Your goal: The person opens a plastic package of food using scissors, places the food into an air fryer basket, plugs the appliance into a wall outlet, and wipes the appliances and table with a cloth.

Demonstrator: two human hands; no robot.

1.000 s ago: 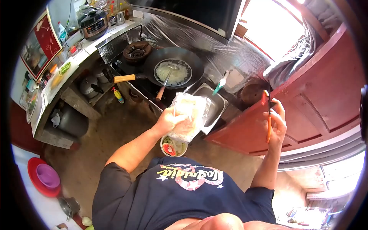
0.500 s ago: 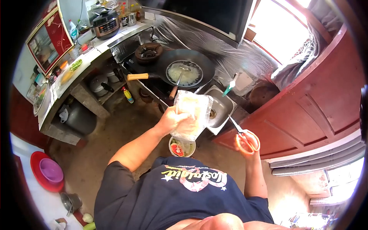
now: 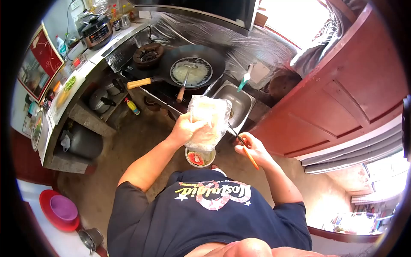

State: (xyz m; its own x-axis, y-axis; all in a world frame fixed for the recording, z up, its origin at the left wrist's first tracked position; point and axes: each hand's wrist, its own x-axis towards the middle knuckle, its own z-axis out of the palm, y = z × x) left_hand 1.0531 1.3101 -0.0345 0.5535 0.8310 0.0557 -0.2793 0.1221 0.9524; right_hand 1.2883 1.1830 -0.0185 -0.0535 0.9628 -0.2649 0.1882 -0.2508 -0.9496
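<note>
My left hand (image 3: pixel 185 129) grips a clear plastic packet (image 3: pixel 209 120) by its left side, thumb across the front; pale, flat contents show through it. My right hand (image 3: pixel 252 149) is closed around a pair of scissors (image 3: pixel 247 150) with orange handles, seen edge-on. Their dark blades point up and left, close by the packet's right edge; whether they touch it I cannot tell. Beyond the packet, a wok (image 3: pixel 214 64) sits on the stove with bubbling pale liquid (image 3: pixel 192 75) in it. A spatula (image 3: pixel 185 85) with a wooden handle rests in the liquid.
A steel sink (image 3: pixel 246 100) lies right of the stove, a green-handled brush (image 3: pixel 244 81) above it. Below the packet stands a bin (image 3: pixel 208 162) with scraps. A red cabinet panel (image 3: pixel 334 94) rises at the right. The tiled counter (image 3: pixel 92 55) at left carries a rice cooker (image 3: pixel 95 32).
My right hand has brought the scissors leftward and up to the packet, turning them edge-on. My left hand still holds the packet. The whole view has shifted slightly.
</note>
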